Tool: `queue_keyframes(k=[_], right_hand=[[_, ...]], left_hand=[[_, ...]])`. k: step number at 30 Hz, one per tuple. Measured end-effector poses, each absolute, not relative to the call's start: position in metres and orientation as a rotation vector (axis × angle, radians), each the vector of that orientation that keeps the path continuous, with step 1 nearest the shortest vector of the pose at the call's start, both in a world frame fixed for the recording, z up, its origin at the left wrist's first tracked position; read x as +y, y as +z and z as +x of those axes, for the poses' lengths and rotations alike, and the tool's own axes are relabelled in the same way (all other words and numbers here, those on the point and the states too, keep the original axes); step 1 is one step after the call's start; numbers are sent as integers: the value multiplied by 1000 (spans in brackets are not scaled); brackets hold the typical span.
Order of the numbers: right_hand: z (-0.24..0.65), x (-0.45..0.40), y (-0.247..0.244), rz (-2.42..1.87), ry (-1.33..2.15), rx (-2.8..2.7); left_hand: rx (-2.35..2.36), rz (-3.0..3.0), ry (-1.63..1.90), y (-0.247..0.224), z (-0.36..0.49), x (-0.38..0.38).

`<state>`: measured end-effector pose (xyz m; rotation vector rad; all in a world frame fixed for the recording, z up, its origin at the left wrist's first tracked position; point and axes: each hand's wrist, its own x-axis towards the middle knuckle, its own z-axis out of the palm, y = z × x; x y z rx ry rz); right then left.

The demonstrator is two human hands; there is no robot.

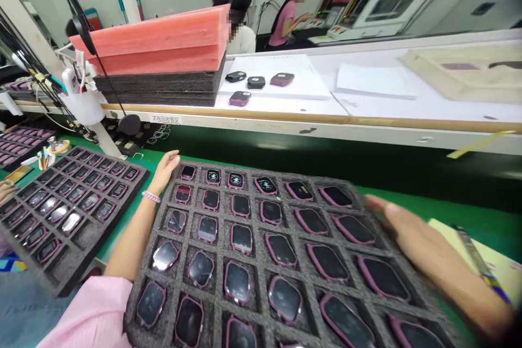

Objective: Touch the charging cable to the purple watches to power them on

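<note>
A dark grey foam tray fills the lower middle of the view, its far edge turned slightly away. Purple-framed smartwatches sit screen up in its square pockets. A few in the far row show lit dials; the other screens are dark or reflect light. Around the tray's far left corner my left hand is closed, a beaded bracelet on its wrist. On the opposite side my right hand, blurred, grips the right edge with its fingers partly hidden.
Another watch tray lies at left, beside a person's hand. A shelf crosses behind, bearing pink foam, several small watch bodies and papers. A pen rests on yellow paper at right. Co-workers sit beyond.
</note>
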<state>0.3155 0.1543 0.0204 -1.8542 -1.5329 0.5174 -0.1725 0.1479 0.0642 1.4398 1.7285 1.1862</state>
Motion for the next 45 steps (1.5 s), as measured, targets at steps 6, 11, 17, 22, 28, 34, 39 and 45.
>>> queue_keyframes(k=[6, 11, 17, 22, 28, 34, 39, 45], right_hand=[[240, 186, 101, -1182, 303, -2245], [93, 176, 136, -1274, 264, -2846], [17, 168, 127, -1520, 94, -2813], [14, 167, 120, -1568, 324, -2704], [30, 176, 108, -1393, 787, -2376], [83, 196, 108, -1132, 1470, -1898], [120, 190, 98, -860, 1808, -1537], [138, 185, 85, -459, 2134, -1126]], left_hand=[[2146, 1840, 585, 103, -147, 140], [2355, 1905, 312, 102, -123, 138], [2398, 1985, 460, 92, -124, 124], [2187, 2007, 727, 89, -125, 125], [1960, 1825, 1044, 101, -124, 136], [1719, 1611, 1190, 120, -95, 159], [1623, 1577, 1263, 120, -58, 157], [1586, 1613, 1232, 101, -48, 130]])
